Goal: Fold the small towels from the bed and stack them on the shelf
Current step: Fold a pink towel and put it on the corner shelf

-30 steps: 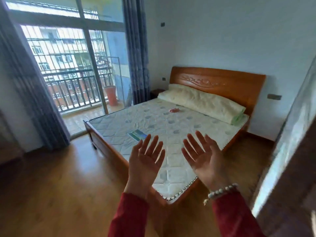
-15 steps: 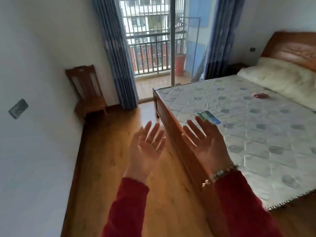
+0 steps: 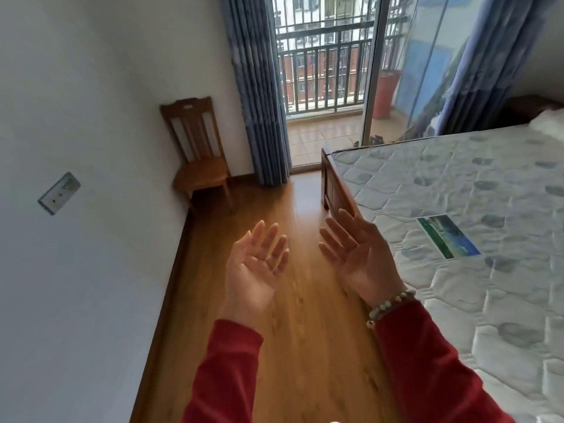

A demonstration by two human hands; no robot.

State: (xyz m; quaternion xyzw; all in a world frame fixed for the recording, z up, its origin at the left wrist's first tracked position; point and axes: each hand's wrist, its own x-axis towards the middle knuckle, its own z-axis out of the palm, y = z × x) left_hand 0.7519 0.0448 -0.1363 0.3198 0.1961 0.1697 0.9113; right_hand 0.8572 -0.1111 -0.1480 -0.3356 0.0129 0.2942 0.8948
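Reaching forward over the wooden floor (image 3: 305, 331), both hands are raised palm-up with fingers straight and slightly spread, and neither has hold of anything. The left hand (image 3: 256, 270) hangs above the floor boards; the right hand (image 3: 357, 257) is just beside the near left edge of the bed (image 3: 457, 300), its fingertips in front of the wooden bed frame (image 3: 334, 190). Both arms wear red sleeves (image 3: 427, 361), and a beaded bracelet (image 3: 389, 305) circles the right wrist.

The bed fills the right side of the scene, a bare quilted mattress with grey-blue patches. A green and blue rectangular label (image 3: 448, 236) lies flat on it, right of the right hand. No small towels can be made out on the part of the mattress in view, and no shelf shows either. At the far right edge a pale bit of bedding (image 3: 549, 122) just enters the frame.

Against the white wall (image 3: 76, 117) on the left, a wooden chair (image 3: 198, 154) stands in the far corner, its seat facing into the room. A wall socket plate (image 3: 59, 193) sits on that wall, nearer than the chair. Blue curtains (image 3: 259, 102) hang just right of the chair, and a second curtain panel hangs on the far right. Between them a glass sliding door (image 3: 369, 71) opens onto a tiled balcony with a dark metal railing (image 3: 320, 65), and a red planter (image 3: 387, 93) stands on it behind the glass. Between the hands and the chair lies only floor.
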